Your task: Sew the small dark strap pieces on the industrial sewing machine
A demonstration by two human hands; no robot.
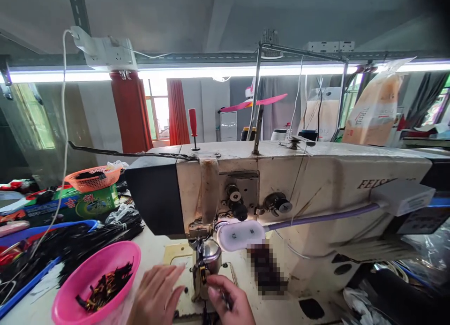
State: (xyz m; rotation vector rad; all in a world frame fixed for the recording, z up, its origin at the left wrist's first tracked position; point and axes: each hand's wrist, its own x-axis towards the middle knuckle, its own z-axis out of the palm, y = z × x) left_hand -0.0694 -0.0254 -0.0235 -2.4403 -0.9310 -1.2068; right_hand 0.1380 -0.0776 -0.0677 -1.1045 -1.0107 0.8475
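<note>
the left hand (156, 292) lies flat and open on the bed beside the foot (201, 268), while the right hand (230, 301) pinches a small dark strap (203, 274) there, likely light, limp, best gripped by its edges.

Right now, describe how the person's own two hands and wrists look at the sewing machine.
Both are bare: the left hand and the right hand show no gloves, rings or watch. No sleeve reaches either wrist in view; the forearms run out of the picture's lower edge.
</note>
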